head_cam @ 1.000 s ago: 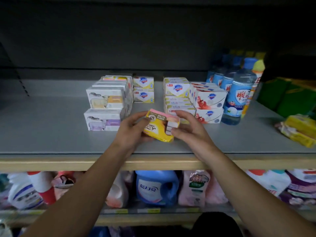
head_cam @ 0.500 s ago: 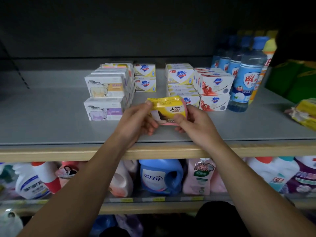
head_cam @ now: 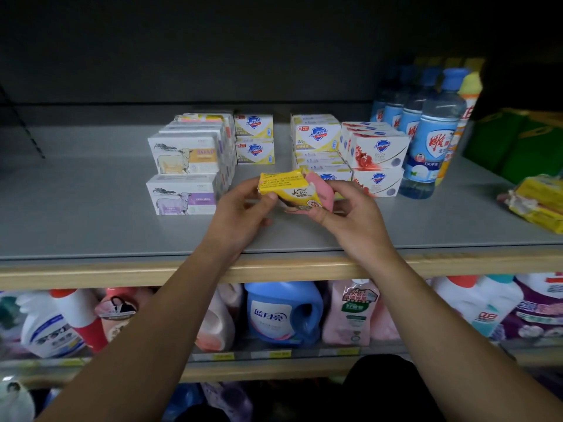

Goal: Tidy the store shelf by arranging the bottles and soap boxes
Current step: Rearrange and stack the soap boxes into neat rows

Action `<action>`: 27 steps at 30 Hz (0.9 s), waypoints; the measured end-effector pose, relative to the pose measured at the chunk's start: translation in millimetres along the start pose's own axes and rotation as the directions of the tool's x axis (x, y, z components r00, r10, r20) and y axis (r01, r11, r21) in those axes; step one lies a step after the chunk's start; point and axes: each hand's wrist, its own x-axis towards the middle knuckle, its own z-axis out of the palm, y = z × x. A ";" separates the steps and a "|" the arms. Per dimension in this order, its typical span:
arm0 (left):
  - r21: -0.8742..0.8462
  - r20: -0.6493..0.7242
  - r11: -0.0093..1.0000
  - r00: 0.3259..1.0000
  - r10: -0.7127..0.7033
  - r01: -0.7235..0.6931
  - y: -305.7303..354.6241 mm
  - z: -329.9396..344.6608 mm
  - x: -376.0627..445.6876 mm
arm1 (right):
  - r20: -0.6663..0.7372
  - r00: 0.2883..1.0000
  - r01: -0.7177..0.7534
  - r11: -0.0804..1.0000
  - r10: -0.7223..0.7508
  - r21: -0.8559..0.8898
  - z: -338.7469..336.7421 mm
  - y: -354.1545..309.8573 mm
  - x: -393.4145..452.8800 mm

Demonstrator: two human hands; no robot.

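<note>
Both hands hold a yellow and pink soap box (head_cam: 291, 190) just above the grey shelf (head_cam: 91, 226). My left hand (head_cam: 243, 213) pinches its left end and my right hand (head_cam: 350, 217) grips its right end. Behind it stand stacked white sheep-print soap boxes (head_cam: 185, 173), yellow Safeguard boxes (head_cam: 254, 138) and red-and-white Safeguard boxes (head_cam: 376, 156). A row of blue-capped bottles (head_cam: 426, 132) stands at the right.
Yellow wrapped packs (head_cam: 536, 205) lie at the shelf's right edge, with green packages (head_cam: 524, 144) behind them. The lower shelf holds detergent jugs, among them a blue jug (head_cam: 283, 315). The left half of the grey shelf is bare.
The box has been turned in my hands, so its pink end now points right and the yellow printed face is up. The view has shifted slightly.
</note>
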 end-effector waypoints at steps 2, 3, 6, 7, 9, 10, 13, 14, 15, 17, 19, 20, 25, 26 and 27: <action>-0.018 0.019 1.000 1.000 -0.020 0.020 1.3 -0.5 -1.1 | 0.013 1.000 -0.007 0.999 0.006 0.034 0.3 -1.8 0.2; -0.036 0.031 0.999 0.999 -0.030 0.031 1.9 -1.0 -1.7 | 0.025 1.000 -0.011 0.999 0.010 0.053 0.5 -2.9 -0.6; -0.074 0.025 0.996 0.999 -0.042 0.044 4.6 0.0 -3.4 | 0.048 0.999 -0.017 0.996 0.012 0.089 -0.5 -5.2 -2.7; -0.093 0.008 0.994 0.999 -0.050 0.050 6.8 1.0 -4.5 | 0.054 0.998 -0.022 0.996 0.018 0.091 -1.1 -6.4 -3.4; -0.125 -0.022 0.990 0.997 -0.074 0.071 12.4 4.0 -5.4 | 0.059 0.997 -0.045 0.995 0.040 0.084 -2.1 -8.9 -2.4; -0.123 -0.028 0.989 0.995 -0.091 0.087 14.5 5.4 -6.3 | 0.060 0.997 -0.057 0.995 0.052 0.082 -3.0 -9.6 -2.3; -0.075 -0.034 0.991 0.993 -0.117 0.114 18.5 10.8 -6.9 | 0.065 0.995 -0.084 0.992 0.078 0.094 -10.6 -11.8 -2.8; -0.054 -0.032 0.993 0.993 -0.110 0.108 19.8 14.9 -7.1 | 0.071 0.995 -0.080 0.994 0.075 0.080 -16.0 -12.6 -3.7; -0.032 -0.029 0.995 0.995 -0.100 0.099 21.4 20.5 -7.3 | 0.081 0.994 -0.075 0.996 0.070 0.057 -22.8 -14.0 -4.8; -0.004 -0.015 0.997 0.997 -0.072 0.072 25.9 36.6 -7.0 | 0.097 0.993 -0.069 0.998 0.069 -0.002 -41.4 -18.9 -7.3; 0.038 0.027 0.999 0.999 -0.023 0.022 30.6 57.7 -3.5 | 0.101 0.992 -0.064 0.996 0.070 -0.060 -64.3 -23.9 -11.1; 0.069 0.058 0.998 0.998 0.002 -0.007 32.6 69.9 -1.1 | 0.102 0.992 -0.073 0.995 0.080 -0.071 -77.4 -24.4 -13.5; 0.222 0.221 0.952 0.962 0.161 -0.210 41.7 138.1 7.4 | 0.178 0.905 -0.420 0.881 0.387 0.218 -150.3 -16.7 -25.4; 0.240 0.248 0.935 0.948 0.201 -0.261 44.9 151.8 8.4 | 0.179 0.886 -0.460 0.860 0.428 0.221 -165.1 -16.3 -27.2; 0.243 0.270 0.922 0.934 0.233 -0.300 47.5 164.8 9.2 | 0.176 0.872 -0.486 0.850 0.456 0.202 -178.8 -16.1 -30.1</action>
